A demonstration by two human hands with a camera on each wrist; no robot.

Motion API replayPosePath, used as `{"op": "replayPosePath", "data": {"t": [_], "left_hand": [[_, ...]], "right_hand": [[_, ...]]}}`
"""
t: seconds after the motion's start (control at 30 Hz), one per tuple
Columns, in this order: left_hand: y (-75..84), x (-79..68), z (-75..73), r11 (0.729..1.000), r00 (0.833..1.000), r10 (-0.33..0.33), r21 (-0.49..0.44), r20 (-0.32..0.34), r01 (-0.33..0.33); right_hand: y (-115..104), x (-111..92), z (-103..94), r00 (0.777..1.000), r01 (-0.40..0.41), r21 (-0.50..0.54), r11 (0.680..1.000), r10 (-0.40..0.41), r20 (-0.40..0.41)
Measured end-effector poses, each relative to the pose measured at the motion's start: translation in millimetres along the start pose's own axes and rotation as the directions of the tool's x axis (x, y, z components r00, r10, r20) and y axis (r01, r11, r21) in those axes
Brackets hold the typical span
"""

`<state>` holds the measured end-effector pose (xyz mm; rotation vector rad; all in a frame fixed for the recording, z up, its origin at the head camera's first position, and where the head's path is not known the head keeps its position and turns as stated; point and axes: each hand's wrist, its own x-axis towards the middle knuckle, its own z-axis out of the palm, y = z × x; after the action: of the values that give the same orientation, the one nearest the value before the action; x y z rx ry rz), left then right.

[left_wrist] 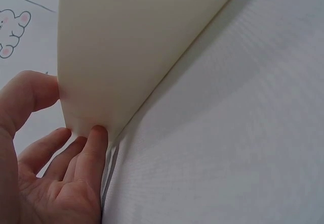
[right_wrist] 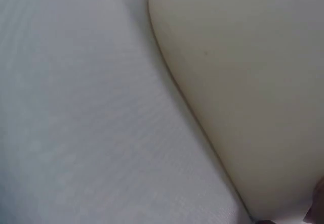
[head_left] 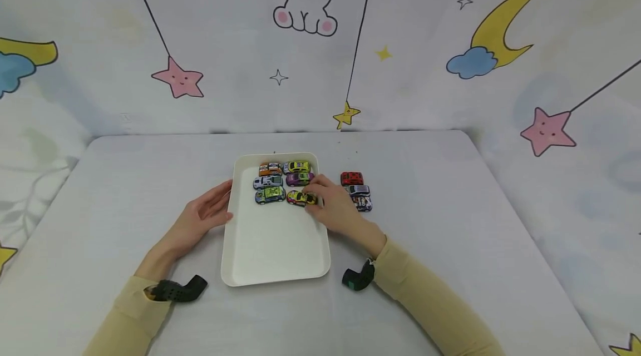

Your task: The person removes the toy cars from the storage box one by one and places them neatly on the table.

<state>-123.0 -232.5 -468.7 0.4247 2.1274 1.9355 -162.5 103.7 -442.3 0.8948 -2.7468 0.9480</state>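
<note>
A white rectangular tray (head_left: pixel 277 245) lies on the table with several small toy cars in its far half. Two columns of them stand there, among them an orange-and-white car (head_left: pixel 270 169), a purple-and-green car (head_left: pixel 299 179) and a green car (head_left: pixel 270 195). My right hand (head_left: pixel 338 208) reaches over the tray's right rim and pinches a yellow-and-red toy car (head_left: pixel 297 197) at the near end of the right column. Along the left side, my left hand (head_left: pixel 205 217) touches the tray wall with loosely extended fingers; the left wrist view shows the fingertips (left_wrist: pixel 98 133) against that wall.
Right of the tray, beside my right hand, are a red toy car (head_left: pixel 351 178), a silver-grey car (head_left: pixel 358 190) and a dark patterned car (head_left: pixel 363 203). A white cloth covers the table (head_left: pixel 425 194). Behind it stands a wall (head_left: pixel 230 94) printed with cartoons.
</note>
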Motion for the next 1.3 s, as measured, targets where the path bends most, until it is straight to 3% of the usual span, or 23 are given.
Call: {"op": "replayPosePath", "data": {"t": [0.37,0.63,0.73,0.83,0.97,1.13,1.23,1.3], "left_hand": [[-0.1,-0.1,0.4,1.000,1.000,0.004,0.018,-0.001,-0.004],[1.0,-0.7,0.2,1.000,1.000,0.004,0.014,-0.002,-0.004],[-0.1,-0.5,0.3,1.000,1.000,0.010,0.016,-0.003,-0.010],[-1.7,-0.4,0.2,1.000,1.000,0.013,0.014,-0.005,-0.013],[-3.2,-1.5,-0.2,1.000,1.000,0.009,0.003,-0.005,-0.009],[-5.1,-2.1,2.7,1.000,1.000,0.010,-0.005,0.012,-0.010],[-4.2,-1.9,3.1,1.000,1.000,0.020,-0.002,0.013,-0.020],[-2.6,-1.6,2.2,1.000,1.000,0.026,0.003,0.007,-0.026]], "right_hand": [[-2.0,-0.9,-0.2,0.999,-0.030,-0.102,0.994,0.032,0.023],[3.9,-3.7,4.3,0.994,0.045,0.037,0.998,-0.041,-0.103],[8.8,-4.9,7.0,0.979,0.103,0.071,0.992,-0.088,-0.185],[14.4,-5.6,10.6,0.941,0.190,0.043,0.981,-0.169,-0.293],[21.0,-8.2,14.3,0.839,0.292,-0.095,0.952,-0.303,-0.452],[26.6,-16.9,8.1,0.703,0.354,-0.176,0.918,-0.386,-0.598],[31.7,-21.0,1.1,0.658,0.375,-0.197,0.906,-0.410,-0.632],[36.8,-23.0,-3.9,0.652,0.374,-0.210,0.904,-0.417,-0.633]]}}
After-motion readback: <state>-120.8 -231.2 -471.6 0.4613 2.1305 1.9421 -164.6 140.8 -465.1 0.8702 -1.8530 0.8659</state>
